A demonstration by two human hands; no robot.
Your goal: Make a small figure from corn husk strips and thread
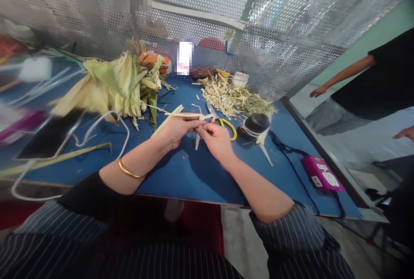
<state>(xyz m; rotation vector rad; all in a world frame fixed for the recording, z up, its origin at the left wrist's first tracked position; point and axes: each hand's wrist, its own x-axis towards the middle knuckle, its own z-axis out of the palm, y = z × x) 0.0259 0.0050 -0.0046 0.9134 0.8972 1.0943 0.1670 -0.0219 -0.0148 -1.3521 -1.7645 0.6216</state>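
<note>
Over the middle of the blue table [168, 171], my left hand [177, 131] is closed on pale corn husk strips [187, 115], thumb and fingertips pinched together. My right hand [217, 142] meets it there, its fingers pinching the same husk; short pale ends stick out above and below the fingertips. Exactly how the strips cross between the fingers is hidden. Right behind my right hand lie scissors [232, 129] with yellow handles, partly covered by it. A black spool [255, 126] wound with light thread stands to the right.
A bundle of corn husks [113, 83] lies at the left, near a phone [51, 136] and a white cable [127, 134]. Husk scraps [233, 95] are heaped at the back. A purple power strip [321, 173] sits at the right edge; another person [375, 85] stands beyond.
</note>
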